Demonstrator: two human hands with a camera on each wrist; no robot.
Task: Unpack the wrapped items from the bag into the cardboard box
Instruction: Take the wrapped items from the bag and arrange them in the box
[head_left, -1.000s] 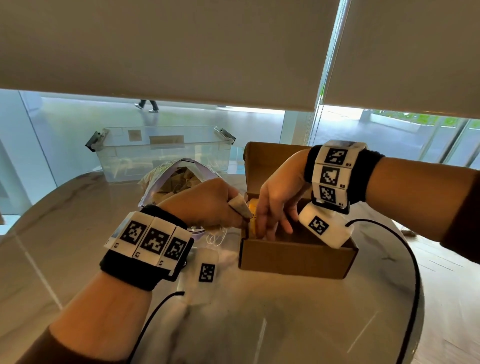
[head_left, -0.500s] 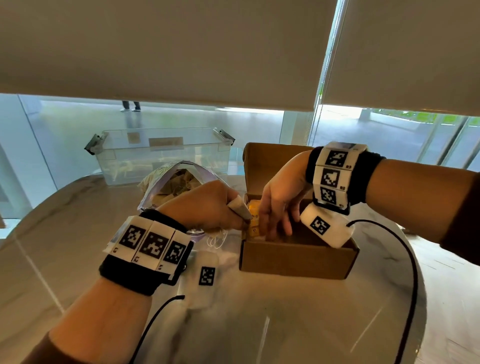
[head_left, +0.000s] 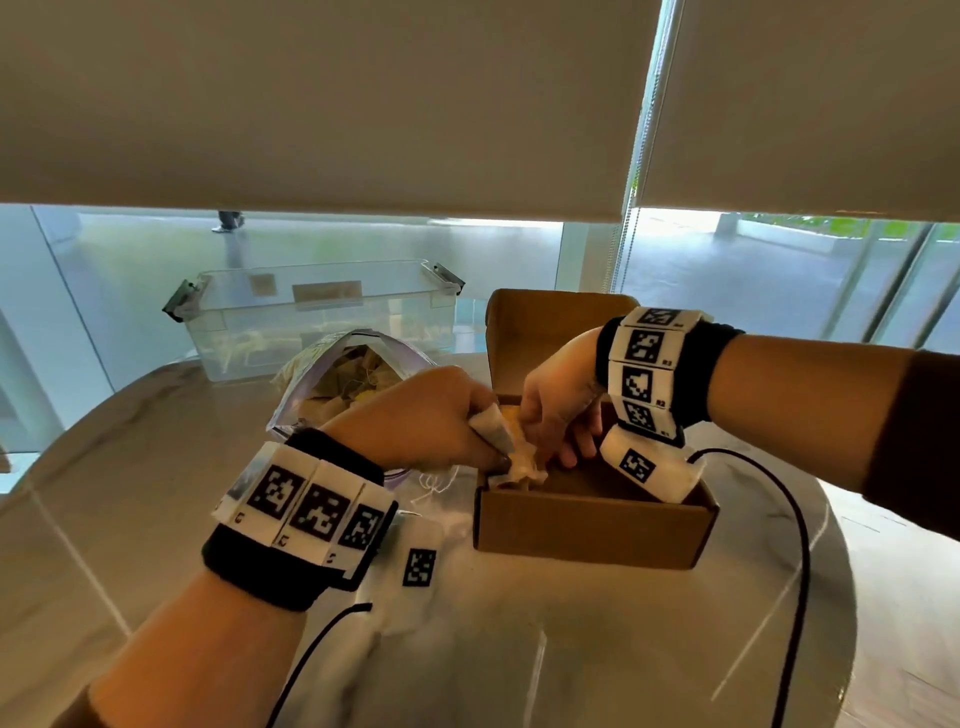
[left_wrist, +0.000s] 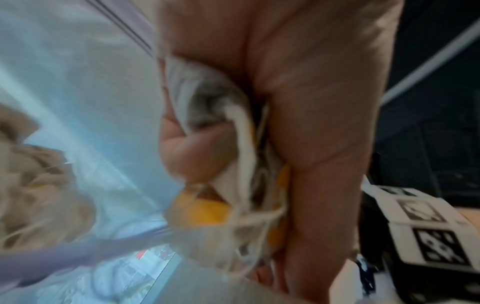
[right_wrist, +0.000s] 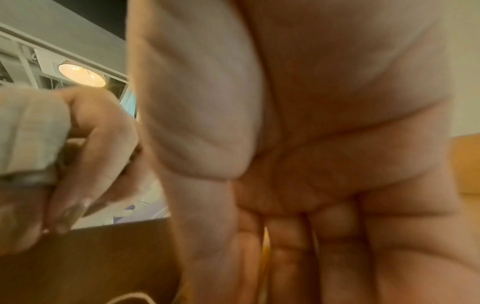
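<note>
The open cardboard box (head_left: 592, 525) stands in the middle of the table. At its left rim my left hand (head_left: 457, 426) grips a bunch of wrapped items (head_left: 491, 428). In the left wrist view the wrapped items (left_wrist: 233, 160) are white and grey packets with yellow tags and strings, inside curled fingers (left_wrist: 187, 150). A cream packet (head_left: 519, 465) hangs over the box's left corner. My right hand (head_left: 558, 431) reaches down into the box, its straight fingers (right_wrist: 298, 246) against yellow-wrapped items there. The zip bag (head_left: 332, 374) stands open behind my left hand, with more packets in it.
A clear plastic bin (head_left: 311, 317) with latches sits at the table's far edge by the window. The box lid (head_left: 550, 332) stands up behind my right hand. Black cables (head_left: 789, 545) run from both wrists across the marble table (head_left: 571, 649).
My left hand has edged right over the box's left rim, and a cream packet now shows beneath it. My right hand's fingers stay down inside the box.
</note>
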